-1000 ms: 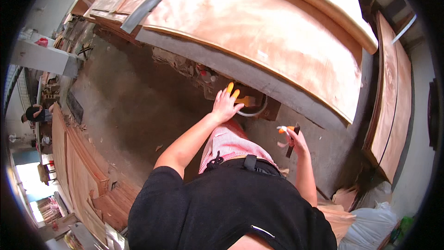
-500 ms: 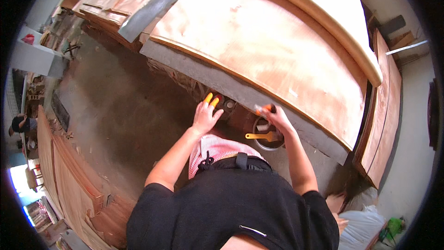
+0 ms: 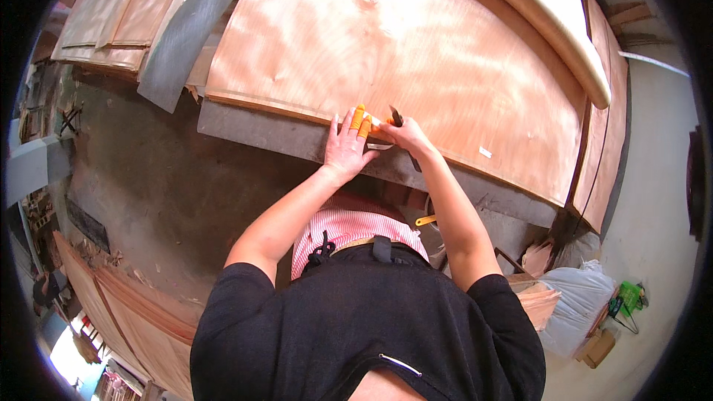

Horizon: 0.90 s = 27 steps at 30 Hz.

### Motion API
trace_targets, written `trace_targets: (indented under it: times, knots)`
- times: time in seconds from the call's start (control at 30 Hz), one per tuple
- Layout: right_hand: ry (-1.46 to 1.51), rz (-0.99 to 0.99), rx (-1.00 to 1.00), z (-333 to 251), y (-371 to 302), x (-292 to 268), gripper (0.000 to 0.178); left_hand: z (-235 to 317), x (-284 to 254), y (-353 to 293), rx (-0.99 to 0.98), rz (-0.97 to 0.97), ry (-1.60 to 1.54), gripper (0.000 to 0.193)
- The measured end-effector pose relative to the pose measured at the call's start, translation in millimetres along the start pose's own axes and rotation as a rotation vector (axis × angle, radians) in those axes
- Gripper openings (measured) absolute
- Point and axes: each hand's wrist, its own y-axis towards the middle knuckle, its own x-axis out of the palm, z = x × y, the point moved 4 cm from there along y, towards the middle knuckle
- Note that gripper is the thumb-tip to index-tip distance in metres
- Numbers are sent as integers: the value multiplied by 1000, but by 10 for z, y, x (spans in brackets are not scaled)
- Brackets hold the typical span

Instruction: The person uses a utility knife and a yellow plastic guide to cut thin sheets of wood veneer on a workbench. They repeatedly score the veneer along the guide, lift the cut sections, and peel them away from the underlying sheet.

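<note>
1. nearest, the person's own body: black shirt (image 3: 371,327) fills the lower middle of the view, with a red-and-white striped cloth (image 3: 349,226) at the waist below it and a dark strap across it.
2. grey floor (image 3: 148,178), bare and dusty, lies to the left under the left forearm.
3. stacked brown wooden panels (image 3: 111,304) stand at the lower left edge; small wood scraps lie beside them.
4. white sack (image 3: 579,304) sits at the lower right, contents not visible; a cardboard box (image 3: 598,347) and a small green object (image 3: 630,298) lie just beside it.
5. yellow-handled tool (image 3: 425,220) lies beneath the bench edge, between the two forearms, partly hidden by the right arm.
6. left hand (image 3: 345,150): fingers spread and pressed flat on the near edge of the veneer sheet, with orange finger covers (image 3: 361,119) on two fingertips.
7. right hand (image 3: 407,136): closed around a small dark-bladed knife (image 3: 396,116), its tip at the sheet's near edge, just beside the left fingertips.
8. veneer sheet (image 3: 416,52): large, reddish-brown, lying flat on a grey bench (image 3: 260,134) whose front strip shows below it.
9. pale curved board (image 3: 549,22) rests across the far right part of the sheet.
10. further veneer sheets (image 3: 126,7) are piled at the upper left, with a grey strip (image 3: 178,44) laid over them.
11. upright brown panel (image 3: 598,141) leans at the right end of the bench.
</note>
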Motion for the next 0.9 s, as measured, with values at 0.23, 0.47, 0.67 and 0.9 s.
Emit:
trace_targets:
  times: [0.23, 0.47, 0.67, 0.9]
  knots:
    - [-736, -54, -129, -111, 29, -305, 26, 54, -39, 46, 13, -106, 160, 85]
    - [-927, -328, -145, -517, 280, -421, 18, 57, -107, 101, 30, -138, 116, 81]
    - [-673, -252, 19, -660, 262, -911, 18, 18, -89, 78, 69, -63, 112, 78]
    - [-9, 28, -102, -399, 732, -994, 20, -152, -359, 765, -34, -235, -190, 62]
